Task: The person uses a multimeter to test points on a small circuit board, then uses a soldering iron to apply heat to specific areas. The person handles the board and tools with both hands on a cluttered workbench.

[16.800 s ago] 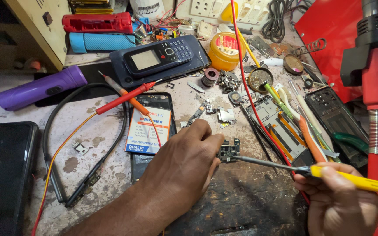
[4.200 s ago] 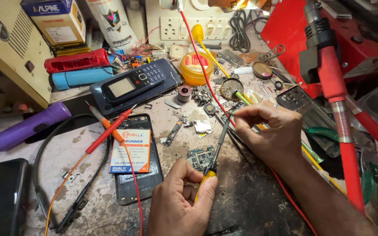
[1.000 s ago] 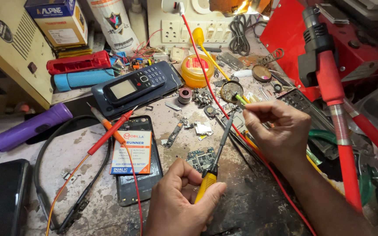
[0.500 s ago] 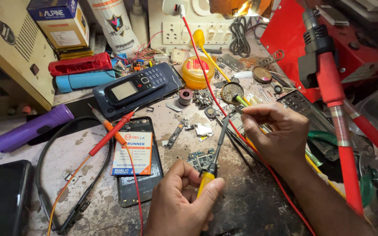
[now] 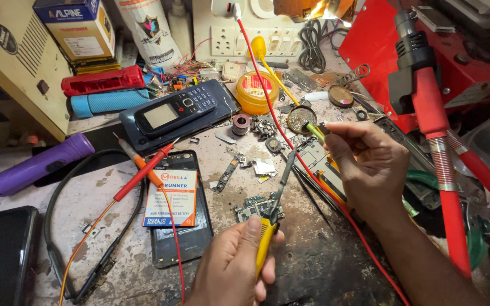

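Note:
My left hand (image 5: 231, 266) grips a yellow-handled soldering iron (image 5: 267, 232) whose dark shaft runs up over the bench toward a small round tin (image 5: 301, 119). Just in front of that hand lies a small green circuit board (image 5: 256, 208). My right hand (image 5: 370, 164) is closed on a thin green-tipped tool (image 5: 315, 131), its tip at the edge of the round tin. A red wire (image 5: 290, 148) crosses the bench between the two hands.
A phone with a battery on its back (image 5: 176, 207) lies left of the board, under red and orange probes (image 5: 143, 167). A keypad phone (image 5: 177, 110), yellow paste tin (image 5: 257, 90), purple torch (image 5: 38, 164), red hot-air handle (image 5: 432, 124) and a black tablet (image 5: 1, 255) surround the work area.
Since the earliest frame the soldering iron has passed from my right hand to my left. Over the last second both hands have barely moved; the view has shifted slightly.

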